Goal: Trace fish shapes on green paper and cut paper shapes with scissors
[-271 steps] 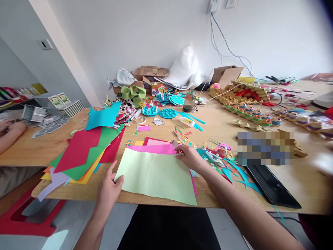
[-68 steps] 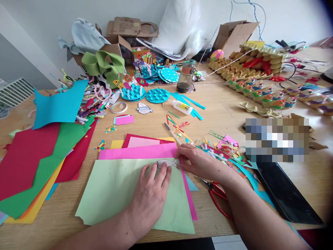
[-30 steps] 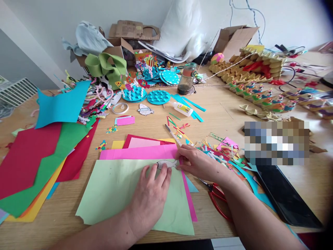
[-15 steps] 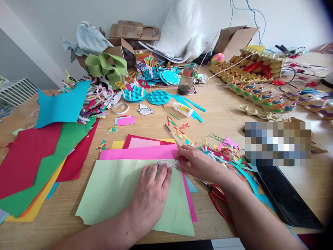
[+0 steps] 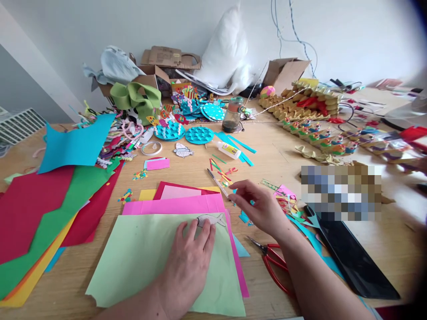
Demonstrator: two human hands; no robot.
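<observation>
Pale green paper sheet [image 5: 143,258] lies on the light wooden surface [image 5: 270,164], facing a pale wall [image 5: 160,22]. Left hand [image 5: 188,262] presses flat, fingers slightly spread; right hand [image 5: 262,206] hovers, fingers apart.

Front sheet: pale green [image 5: 143,258]
Strip behind it: bright pink [image 5: 173,203]
Left stack: red [image 5: 43,191], green [image 5: 78,189], yellow [image 5: 50,253] papers
Curled sheet, left: plain turquoise [image 5: 78,144]
Scissor handles: red [image 5: 275,273]
Tray, right: glossy black [image 5: 358,258]
Far ribbon loops: olive green [image 5: 138,97]
Far flat disc: turquoise, white-dotted [image 5: 212,112]
Desk: light brown, wood-grained [image 5: 267,158]
</observation>
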